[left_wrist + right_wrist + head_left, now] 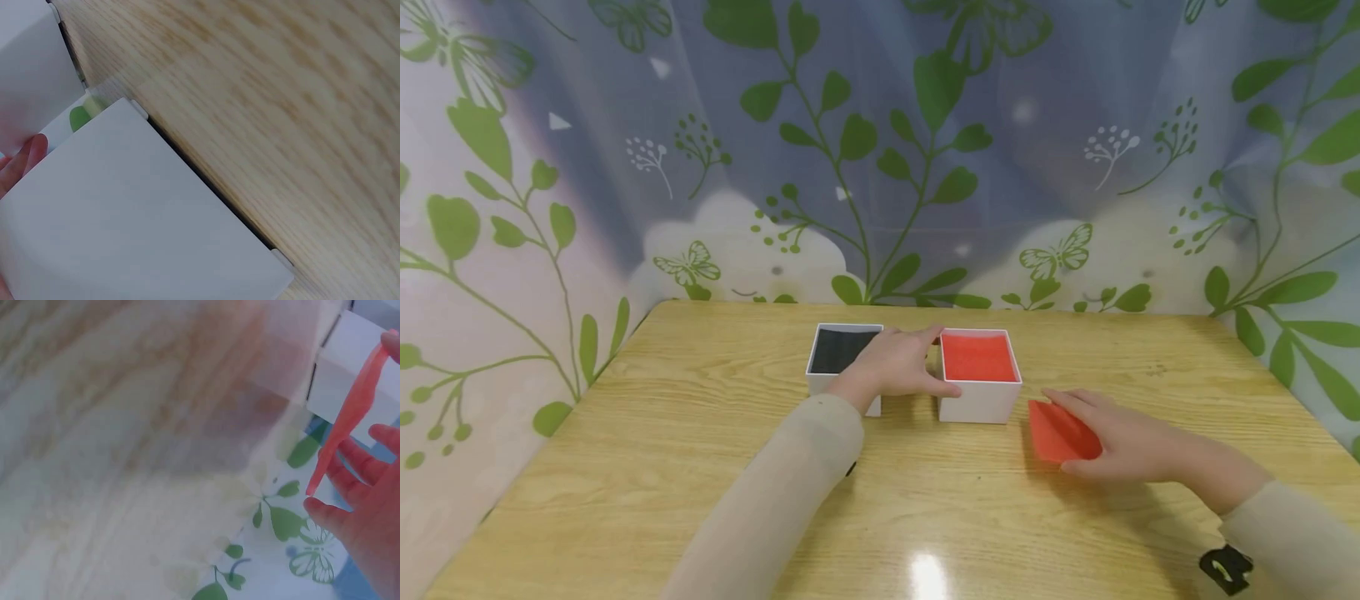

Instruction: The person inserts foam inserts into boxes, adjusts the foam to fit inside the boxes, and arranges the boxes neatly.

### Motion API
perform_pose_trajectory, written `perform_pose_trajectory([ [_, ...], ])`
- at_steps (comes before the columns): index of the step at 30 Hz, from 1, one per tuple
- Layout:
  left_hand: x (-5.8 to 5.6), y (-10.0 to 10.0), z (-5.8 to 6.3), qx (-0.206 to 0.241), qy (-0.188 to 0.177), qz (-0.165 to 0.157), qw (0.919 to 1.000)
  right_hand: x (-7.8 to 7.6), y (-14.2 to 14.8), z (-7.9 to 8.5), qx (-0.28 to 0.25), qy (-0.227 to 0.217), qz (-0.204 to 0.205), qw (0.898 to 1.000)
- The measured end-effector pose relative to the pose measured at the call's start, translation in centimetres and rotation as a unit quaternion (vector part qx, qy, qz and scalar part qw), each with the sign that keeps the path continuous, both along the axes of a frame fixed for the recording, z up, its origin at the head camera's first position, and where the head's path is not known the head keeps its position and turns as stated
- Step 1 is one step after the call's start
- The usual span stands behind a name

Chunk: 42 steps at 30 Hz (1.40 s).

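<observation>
Two square white boxes stand side by side. The right white box [976,402] has a flat red sheet [977,357] inside its rim, and the left one shows black material [842,350]. My left hand [901,362] reaches between them, with its thumb against the red-filled box's front edge and its index finger near the back left corner. In the left wrist view fingertips [39,147] show in the gap. Right of the boxes, my right hand [1116,437] holds a thin, bent red sheet [1060,433] above the table. Edge-on in the right wrist view, that sheet spans between the fingers.
A wooden table [700,467] bears both boxes. Behind it hangs a curtain [880,167] printed with leaves and butterflies. A small black object [1227,568] shows beside the right sleeve.
</observation>
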<state>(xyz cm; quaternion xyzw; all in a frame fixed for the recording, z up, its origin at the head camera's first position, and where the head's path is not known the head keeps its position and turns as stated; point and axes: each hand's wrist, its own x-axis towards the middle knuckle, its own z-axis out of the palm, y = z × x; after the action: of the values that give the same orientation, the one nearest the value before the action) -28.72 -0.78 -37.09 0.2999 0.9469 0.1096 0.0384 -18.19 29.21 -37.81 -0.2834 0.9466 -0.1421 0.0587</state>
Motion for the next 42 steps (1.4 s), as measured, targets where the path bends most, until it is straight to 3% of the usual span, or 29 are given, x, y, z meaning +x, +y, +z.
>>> perform_pose_trajectory([
  [8, 0.0, 0.2, 0.0, -0.003, 0.001, -0.002, 1.0000, 0.1, 0.5, 1.7, -0.019, 0.040, -0.007, 0.999],
  [14, 0.0, 0.1, 0.0, -0.006, 0.001, 0.001, 1.0000, -0.3, 0.0, 2.4, -0.031, 0.087, 0.006, 0.996],
  [19, 0.2, 0.1, 0.1, -0.010, -0.003, 0.000, 0.9999, -0.7, -0.6, 3.0, -0.036, 0.100, 0.015, 0.994],
  [36, 0.1, 0.3, 0.3, -0.004, -0.002, 0.005, 1.0000, -3.4, -5.3, 4.7, -0.012, 0.061, 0.021, 0.998],
  [42, 0.3, 0.3, 0.3, 0.005, -0.010, 0.009, 0.9999, -4.4, -6.5, 4.8, -0.008, 0.058, 0.040, 0.997],
])
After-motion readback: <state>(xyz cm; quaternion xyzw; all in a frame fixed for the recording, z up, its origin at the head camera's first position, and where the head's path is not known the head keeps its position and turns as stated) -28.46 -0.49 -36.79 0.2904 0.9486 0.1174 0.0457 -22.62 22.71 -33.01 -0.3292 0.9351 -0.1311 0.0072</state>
